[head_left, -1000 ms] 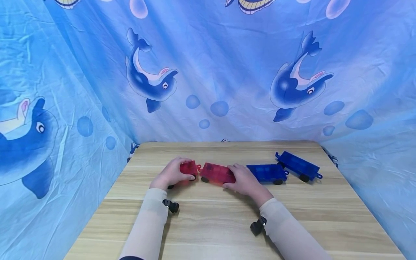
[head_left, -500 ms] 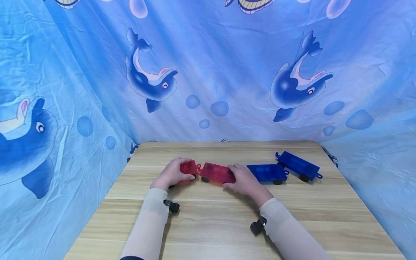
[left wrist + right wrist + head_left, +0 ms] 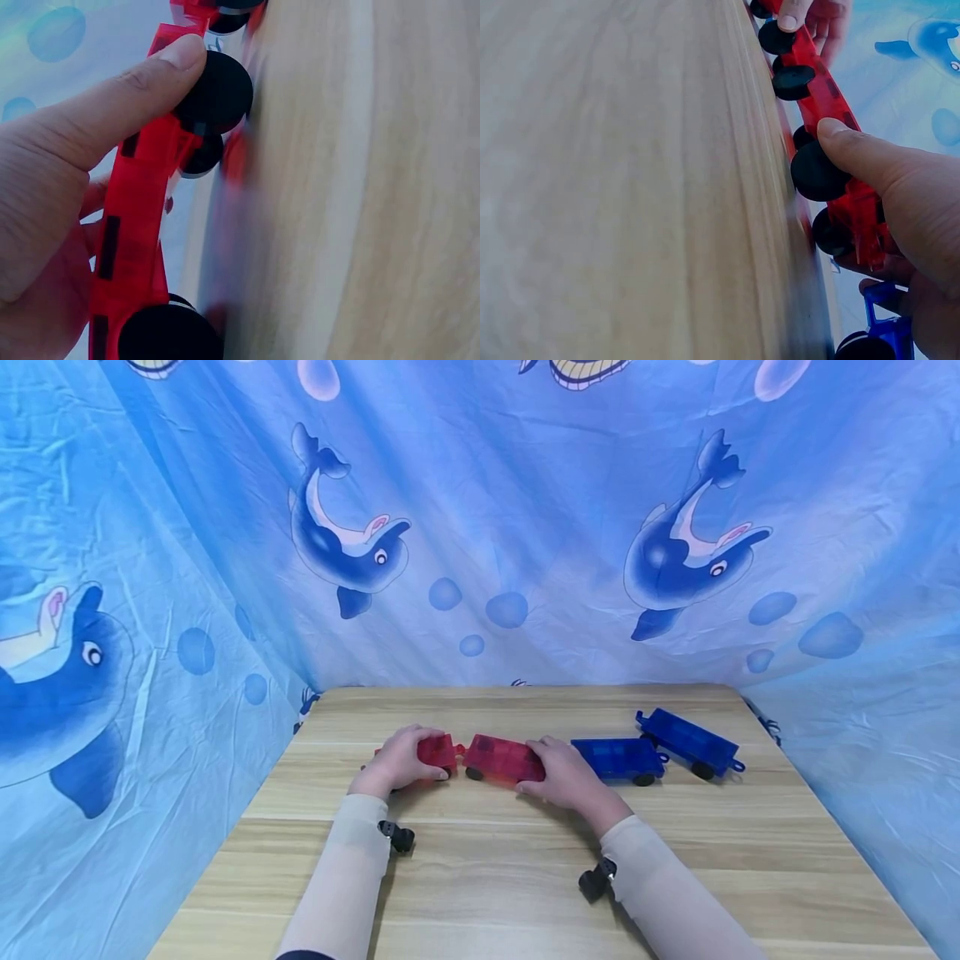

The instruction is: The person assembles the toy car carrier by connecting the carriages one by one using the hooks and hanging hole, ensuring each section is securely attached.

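Observation:
Two translucent red toy train cars with black wheels stand end to end on the wooden table. My left hand point(image 3: 401, 762) grips the left red train car point(image 3: 437, 752); in the left wrist view the thumb lies by a wheel and fingers reach round the far side. My right hand point(image 3: 564, 775) holds the rear end of the right red train car point(image 3: 498, 757), thumb on the near side above a wheel point(image 3: 817, 171). Between the cars their couplings point(image 3: 460, 749) meet; whether they are hooked together is too small to tell.
A blue train car point(image 3: 617, 757) stands just right of my right hand. Behind it another blue train car point(image 3: 692, 740) sits at an angle, its loop pointing right. Wood-grain table point(image 3: 480, 877) extends in front, and a dolphin-print curtain point(image 3: 495, 527) hangs behind.
The left red car has turned in my left hand, more into line with the right one, and its left end now shows beyond the hand. The right hand has barely moved.

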A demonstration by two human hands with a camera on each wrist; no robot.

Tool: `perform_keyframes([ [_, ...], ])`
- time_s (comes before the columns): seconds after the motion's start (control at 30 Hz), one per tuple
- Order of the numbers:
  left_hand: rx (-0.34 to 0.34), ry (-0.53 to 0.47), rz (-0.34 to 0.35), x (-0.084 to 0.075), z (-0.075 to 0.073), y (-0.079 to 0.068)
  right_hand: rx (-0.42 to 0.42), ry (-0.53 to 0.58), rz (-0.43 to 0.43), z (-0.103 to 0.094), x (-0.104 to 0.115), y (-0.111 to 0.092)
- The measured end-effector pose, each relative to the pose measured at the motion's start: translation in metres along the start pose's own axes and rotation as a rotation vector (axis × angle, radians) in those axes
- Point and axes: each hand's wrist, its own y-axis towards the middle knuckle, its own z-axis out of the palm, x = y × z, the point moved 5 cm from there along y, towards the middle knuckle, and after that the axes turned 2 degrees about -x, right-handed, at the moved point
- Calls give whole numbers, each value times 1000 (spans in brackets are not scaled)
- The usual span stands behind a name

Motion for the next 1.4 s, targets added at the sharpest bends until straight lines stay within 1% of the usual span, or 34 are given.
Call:
perform_keyframes([
  [0.1,4,-25,-9,2,-2,-2,0,5,-4,-1,0,0],
  [0.23,18,-64,-43,7,-6,-5,-8,19,-3,-3,1,-1],
  [0.37,26,-76,-65,12,-10,-8,-7,4,0,-3,0,0],
  [0.5,40,-115,-82,16,-12,-9,-2,-6,-1,-2,-1,1],
  [0.77,65,-194,-117,17,-15,-13,-9,17,2,-5,-2,0],
  [1.07,64,-181,-110,24,-19,-15,2,18,-2,-3,3,3],
  [1.23,58,-193,-136,30,-23,-19,30,15,3,0,7,9],
  [1.4,61,-180,-139,35,-28,-21,46,18,9,3,11,15],
])
